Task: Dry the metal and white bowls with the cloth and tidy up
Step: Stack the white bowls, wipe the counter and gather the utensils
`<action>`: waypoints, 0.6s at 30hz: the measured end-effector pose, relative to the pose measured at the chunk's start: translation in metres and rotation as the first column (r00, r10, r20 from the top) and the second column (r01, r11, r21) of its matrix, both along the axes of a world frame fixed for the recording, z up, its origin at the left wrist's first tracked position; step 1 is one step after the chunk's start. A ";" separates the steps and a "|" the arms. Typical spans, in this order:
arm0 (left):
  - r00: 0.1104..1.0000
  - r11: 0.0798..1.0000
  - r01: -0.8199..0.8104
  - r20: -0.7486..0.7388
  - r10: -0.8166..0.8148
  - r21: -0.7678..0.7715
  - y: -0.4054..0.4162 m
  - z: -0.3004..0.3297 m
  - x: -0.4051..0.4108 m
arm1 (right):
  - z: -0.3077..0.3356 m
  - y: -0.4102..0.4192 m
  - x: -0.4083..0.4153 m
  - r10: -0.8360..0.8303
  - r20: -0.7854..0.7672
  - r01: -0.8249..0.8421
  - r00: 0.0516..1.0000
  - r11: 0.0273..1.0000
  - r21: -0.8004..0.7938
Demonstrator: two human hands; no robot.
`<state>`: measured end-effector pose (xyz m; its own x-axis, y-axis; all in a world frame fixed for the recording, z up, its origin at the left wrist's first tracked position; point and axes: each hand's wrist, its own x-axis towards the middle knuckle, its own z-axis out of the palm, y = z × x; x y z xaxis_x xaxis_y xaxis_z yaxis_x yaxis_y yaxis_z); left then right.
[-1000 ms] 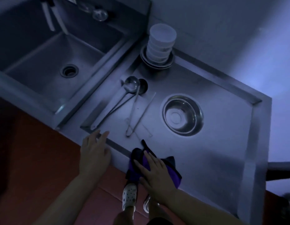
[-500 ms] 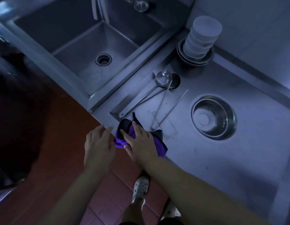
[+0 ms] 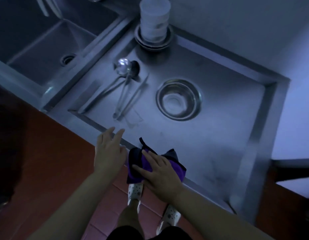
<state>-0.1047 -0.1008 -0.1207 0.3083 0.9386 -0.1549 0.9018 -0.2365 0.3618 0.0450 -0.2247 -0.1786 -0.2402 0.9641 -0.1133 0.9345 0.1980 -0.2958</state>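
A purple and black cloth (image 3: pixel 176 164) lies bunched at the front edge of the steel counter (image 3: pixel 210 144). My right hand (image 3: pixel 159 172) rests flat on it with straight fingers. My left hand (image 3: pixel 109 150) is spread beside the cloth at the counter's front rim and holds nothing. A metal bowl (image 3: pixel 178 99) stands upright on the counter's middle. A stack of white bowls (image 3: pixel 154 19) sits on metal plates (image 3: pixel 152 43) at the back by the wall.
A ladle (image 3: pixel 122 68), tongs (image 3: pixel 128 97) and a long utensil lie on the counter left of the metal bowl. A deep steel sink (image 3: pixel 46 45) is at the left. Red tiled floor and my feet in white clogs show below.
The view swung between frames. My right hand stays flat on the cloth at the counter's front edge. My left hand stays spread beside it.
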 end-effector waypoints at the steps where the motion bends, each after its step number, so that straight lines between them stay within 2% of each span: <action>1: 1.000 1.000 0.025 0.005 -0.025 -0.012 -0.013 -0.002 0.015 | 0.001 -0.022 0.014 -0.017 0.012 0.018 1.000 1.000 -0.002; 10: 0.966 0.964 0.256 0.035 -0.254 -0.076 -0.117 -0.008 0.133 | 0.018 -0.180 0.123 -0.151 0.044 0.156 0.988 0.980 -0.126; 18: 0.957 0.955 0.290 -0.006 -0.291 -0.056 -0.140 -0.004 0.177 | 0.022 -0.178 0.207 0.008 0.143 0.006 0.990 0.995 -0.101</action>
<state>0.0728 -0.2411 -0.1243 0.5641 0.7989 -0.2087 0.8020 -0.4699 0.3689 0.2515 -0.4025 -0.1568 -0.2155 0.9457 -0.2432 0.9684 0.1750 -0.1776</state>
